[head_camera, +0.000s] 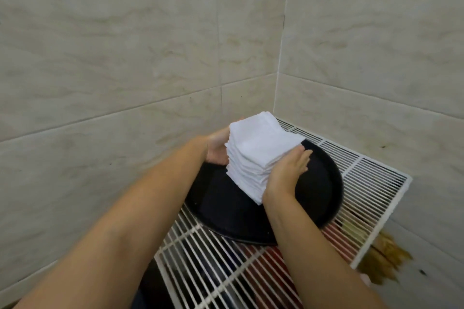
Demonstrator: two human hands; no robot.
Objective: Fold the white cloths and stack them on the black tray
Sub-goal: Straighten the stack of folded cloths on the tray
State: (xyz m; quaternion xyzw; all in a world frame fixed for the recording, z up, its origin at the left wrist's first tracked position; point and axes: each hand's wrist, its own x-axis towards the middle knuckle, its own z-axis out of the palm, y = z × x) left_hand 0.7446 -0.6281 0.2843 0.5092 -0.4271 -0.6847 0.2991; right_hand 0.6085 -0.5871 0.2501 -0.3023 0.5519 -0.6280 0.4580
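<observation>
A white wire rack [371,183] carries the round black tray [319,188].

Looked like a back-of-house utility or kitchen corner, two walls of large glossy beige marbled ceramic tiles [125,57] meeting at right, white slatted wire rack shelf [371,183] set into the corner, brownish stains [384,258] on the lower right tile
</observation>
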